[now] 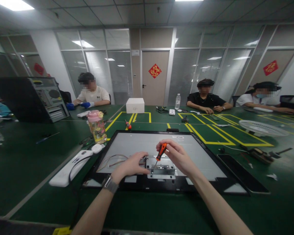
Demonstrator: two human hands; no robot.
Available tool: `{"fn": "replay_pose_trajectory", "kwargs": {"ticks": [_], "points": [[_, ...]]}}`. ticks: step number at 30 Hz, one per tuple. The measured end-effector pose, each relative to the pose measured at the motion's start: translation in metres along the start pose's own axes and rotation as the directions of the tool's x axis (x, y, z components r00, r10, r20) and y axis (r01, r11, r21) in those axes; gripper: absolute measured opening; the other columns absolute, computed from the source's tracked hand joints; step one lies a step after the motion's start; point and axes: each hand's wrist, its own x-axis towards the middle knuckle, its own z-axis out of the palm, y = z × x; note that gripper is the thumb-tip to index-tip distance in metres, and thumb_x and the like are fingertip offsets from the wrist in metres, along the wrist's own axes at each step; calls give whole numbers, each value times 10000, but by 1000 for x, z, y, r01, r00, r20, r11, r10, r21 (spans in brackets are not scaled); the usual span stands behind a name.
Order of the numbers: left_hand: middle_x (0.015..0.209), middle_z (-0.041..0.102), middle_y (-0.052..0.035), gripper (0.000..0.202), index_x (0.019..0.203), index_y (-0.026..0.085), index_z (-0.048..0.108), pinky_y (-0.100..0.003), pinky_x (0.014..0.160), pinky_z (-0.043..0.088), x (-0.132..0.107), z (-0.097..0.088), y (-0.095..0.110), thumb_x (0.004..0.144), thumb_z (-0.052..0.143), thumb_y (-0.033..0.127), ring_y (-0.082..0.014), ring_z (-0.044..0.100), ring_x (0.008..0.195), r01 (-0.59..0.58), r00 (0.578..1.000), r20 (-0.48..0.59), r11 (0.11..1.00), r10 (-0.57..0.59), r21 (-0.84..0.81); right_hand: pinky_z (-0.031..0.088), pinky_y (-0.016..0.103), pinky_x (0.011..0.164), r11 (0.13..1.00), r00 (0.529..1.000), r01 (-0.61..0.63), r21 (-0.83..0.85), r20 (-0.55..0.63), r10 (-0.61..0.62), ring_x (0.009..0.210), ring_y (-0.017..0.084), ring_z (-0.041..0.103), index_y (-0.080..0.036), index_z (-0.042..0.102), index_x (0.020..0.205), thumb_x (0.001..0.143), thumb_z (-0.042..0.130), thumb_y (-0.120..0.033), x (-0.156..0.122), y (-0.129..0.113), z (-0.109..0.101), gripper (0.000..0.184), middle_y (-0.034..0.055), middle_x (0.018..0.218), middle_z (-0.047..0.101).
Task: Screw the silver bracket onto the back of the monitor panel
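We find the monitor panel (137, 142) lying face down on the green table (161, 212), its rear cover off and the grey inner sheet exposed. A metal plate (161, 170) sits at the panel's near middle and appears still seated. The right hand (180, 157) is closed around the orange handle of a screwdriver (160, 154), whose tip is set down on the plate's left part. The left hand (132, 165) rests at the plate's left edge with the fingers bent down. We cannot tell whether it pinches anything. Thin wires (112, 160) run loose just left of it. In our judgement the opening is done and the plate's fasteners are in hand, with removal outstanding. No loosened screws can be made out.
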Motion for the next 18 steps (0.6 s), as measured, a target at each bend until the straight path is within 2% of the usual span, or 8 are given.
{"fn": "replay_pose_trajectory", "kwargs": {"ticks": [5, 7, 9, 11, 14, 16, 18], "points": [[1460, 509, -106, 768, 1379, 209, 511, -371, 1128, 352, 0, 1, -1, 689, 793, 394, -297, 480, 1330, -4, 1000, -10, 1000, 4, -4, 508, 416, 954, 995, 1000, 5, -96, 24, -3, 1016, 241, 673, -266, 761, 1003, 850, 708, -457, -1, 0, -4, 250, 72, 1129, 716], [1456, 514, -100, 762, 1373, 224, 514, -373, 1128, 353, 0, 1, -1, 685, 797, 388, -292, 484, 1328, -4, 1000, -7, 1000, 3, -12, 529, 430, 925, 995, 998, -9, -102, 59, 15, 957, 237, 694, -259, 761, 1029, 857, 702, -444, -1, -1, -5, 259, 71, 1048, 744], [1459, 511, -98, 757, 1371, 230, 516, -378, 1132, 348, 0, 0, 1, 687, 795, 394, -290, 477, 1334, -5, 1000, -6, 1000, 5, -13, 551, 431, 874, 990, 999, 12, -141, 41, -6, 893, 234, 701, -255, 764, 1037, 860, 700, -420, -1, -1, -4, 250, 64, 953, 757], [1464, 508, -95, 752, 1370, 228, 519, -381, 1135, 342, -1, 0, 1, 692, 788, 407, -295, 472, 1338, -5, 1000, -6, 1000, 5, -7, 558, 409, 825, 965, 993, 92, -244, -45, -106, 867, 235, 688, -259, 781, 988, 838, 725, -386, 0, -1, -1, 204, 59, 917, 743], [1470, 503, -91, 757, 1378, 220, 514, -383, 1137, 338, 0, 0, 1, 700, 778, 429, -303, 468, 1341, -5, 1000, -6, 1000, 5, 4, 539, 389, 800, 879, 951, 205, -431, -124, -283, 843, 234, 652, -269, 797, 944, 820, 743, -347, -1, -1, 3, 156, 58, 881, 702], [1477, 496, -94, 767, 1386, 212, 508, -383, 1139, 334, 0, 0, 0, 703, 775, 436, -303, 467, 1342, -11, 1000, -3, 1000, 11, 6, 525, 409, 841, 851, 947, 234, -471, -90, -310, 872, 240, 647, -278, 780, 1042, 874, 680, -356, -2, -1, 3, 211, 64, 909, 696], [1481, 488, -103, 775, 1393, 201, 501, -388, 1140, 333, 0, 0, -1, 707, 771, 440, -302, 465, 1342, -18, 1000, -2, 1000, 18, 9, 510, 440, 904, 877, 964, 222, -425, -39, -263, 942, 249, 659, -290, 728, 1175, 933, 592, -372, -2, -1, 3, 290, 70, 988, 707]]}}
